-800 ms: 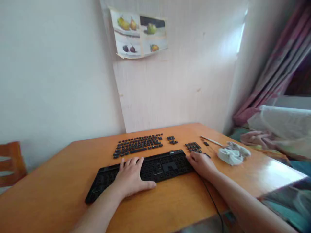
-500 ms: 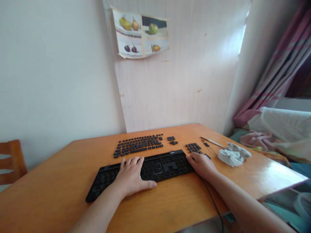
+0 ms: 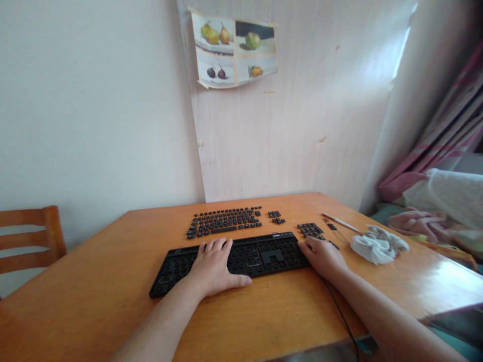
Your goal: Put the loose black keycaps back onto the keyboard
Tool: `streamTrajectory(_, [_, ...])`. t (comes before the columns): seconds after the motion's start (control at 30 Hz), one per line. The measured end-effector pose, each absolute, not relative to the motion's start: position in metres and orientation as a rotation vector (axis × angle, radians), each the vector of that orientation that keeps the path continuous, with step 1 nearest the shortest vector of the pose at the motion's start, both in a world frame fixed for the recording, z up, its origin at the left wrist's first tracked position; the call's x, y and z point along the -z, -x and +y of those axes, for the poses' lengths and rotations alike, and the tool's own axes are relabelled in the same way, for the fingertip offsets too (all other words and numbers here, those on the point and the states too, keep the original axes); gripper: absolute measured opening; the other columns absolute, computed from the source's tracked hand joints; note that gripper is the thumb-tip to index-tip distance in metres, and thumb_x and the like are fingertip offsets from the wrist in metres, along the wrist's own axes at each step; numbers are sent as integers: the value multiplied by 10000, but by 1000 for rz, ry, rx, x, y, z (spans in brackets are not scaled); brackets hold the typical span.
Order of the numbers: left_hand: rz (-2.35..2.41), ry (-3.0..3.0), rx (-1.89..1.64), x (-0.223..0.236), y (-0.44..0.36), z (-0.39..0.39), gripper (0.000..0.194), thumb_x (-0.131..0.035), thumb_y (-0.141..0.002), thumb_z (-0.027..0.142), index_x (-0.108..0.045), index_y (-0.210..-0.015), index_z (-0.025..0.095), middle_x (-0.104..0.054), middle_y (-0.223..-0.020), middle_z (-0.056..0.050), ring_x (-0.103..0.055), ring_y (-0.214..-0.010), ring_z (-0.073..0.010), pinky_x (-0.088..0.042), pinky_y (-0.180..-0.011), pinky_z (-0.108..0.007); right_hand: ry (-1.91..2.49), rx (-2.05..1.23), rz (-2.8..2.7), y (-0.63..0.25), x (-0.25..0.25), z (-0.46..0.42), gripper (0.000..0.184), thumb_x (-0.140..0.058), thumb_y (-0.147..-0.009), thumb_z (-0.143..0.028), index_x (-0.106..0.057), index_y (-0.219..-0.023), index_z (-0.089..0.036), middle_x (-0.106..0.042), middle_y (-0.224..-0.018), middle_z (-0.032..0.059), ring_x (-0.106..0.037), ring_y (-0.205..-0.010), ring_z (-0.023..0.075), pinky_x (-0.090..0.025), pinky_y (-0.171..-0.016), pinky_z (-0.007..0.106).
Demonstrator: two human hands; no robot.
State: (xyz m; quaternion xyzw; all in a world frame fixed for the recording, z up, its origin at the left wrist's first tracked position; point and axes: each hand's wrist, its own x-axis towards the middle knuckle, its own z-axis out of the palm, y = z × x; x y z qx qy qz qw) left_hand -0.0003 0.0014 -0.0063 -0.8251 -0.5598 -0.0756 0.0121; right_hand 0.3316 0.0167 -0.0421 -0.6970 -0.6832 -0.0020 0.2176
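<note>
A black keyboard frame [image 3: 260, 256] with its keycaps taken off lies on the orange wooden table [image 3: 94, 281]. My left hand [image 3: 213, 269] lies flat on the frame's left half, fingers stretched out. At the frame's right end my right hand [image 3: 322, 256] rests with its fingers curled over the edge; whether it holds anything is hidden. Behind the frame the removed keycaps [image 3: 224, 222] are laid out in keyboard order, with a small group [image 3: 277, 217] and a numpad block [image 3: 310, 230] to the right.
A crumpled white cloth [image 3: 377, 246] and a thin white stick [image 3: 341, 222] lie at the right of the table. The keyboard's cable [image 3: 341, 314] runs off the near edge. A wooden chair [image 3: 30, 239] stands at left. Bedding lies at right.
The view has swung a little to the left, so everything sits further right in the picture. Both hands stay in the same places on the keyboard frame.
</note>
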Motion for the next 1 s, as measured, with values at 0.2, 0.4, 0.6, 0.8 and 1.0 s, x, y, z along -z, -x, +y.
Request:
streamTrajectory(0.2, [-1749, 2562, 238, 9, 0, 5, 1163, -421, -531, 884, -300, -1435, 161, -339, -1463, -168, -266, -1335, -392, -171, -1072, -526, 1955, 30, -1899, -329, 41, 18, 409, -348, -898, -494, -552, -686, -211, -650, -700, 41, -569, -661, 167, -254, -530, 246])
streamTrajectory(0.4, [-1749, 2560, 215, 10, 2, 8, 1179, -399, -523, 901, -291, -1441, 169, -326, -1473, -158, -258, -1338, -390, -174, -1074, -535, 1967, 41, -1900, -328, 40, 17, 405, -350, -900, -489, -560, -697, -209, -656, -714, 49, -579, -681, 170, -264, -539, 247])
streamTrajectory(0.6, [-1746, 2568, 185, 8, 2, 6, 1169, -391, -547, 893, -271, -1449, 159, -299, -1489, -152, -235, -1354, -386, -163, -1085, -527, 1967, 33, -1895, -329, 39, 16, 416, -339, -905, -489, -562, -694, -207, -659, -716, 50, -585, -685, 170, -269, -542, 250])
streamTrajectory(0.8, [-1777, 2623, 219, 6, 9, 7, 1064, -382, -629, 852, -267, -1449, 183, -254, -1510, -144, -219, -1370, -363, -187, -1080, -506, 1967, 17, -1874, -329, 40, 16, 421, -341, -904, -492, -562, -690, -204, -651, -704, 52, -579, -678, 168, -276, -547, 249])
streamTrajectory(1.0, [-1776, 2569, 779, -22, 12, 7, 649, -402, -800, 668, -561, -1185, 170, -569, -1242, -130, -513, -1146, -263, -362, -967, -371, 1954, 23, -1847, -329, 39, 15, 424, -331, -906, -497, -538, -676, -208, -640, -683, 41, -563, -650, 159, -263, -538, 245])
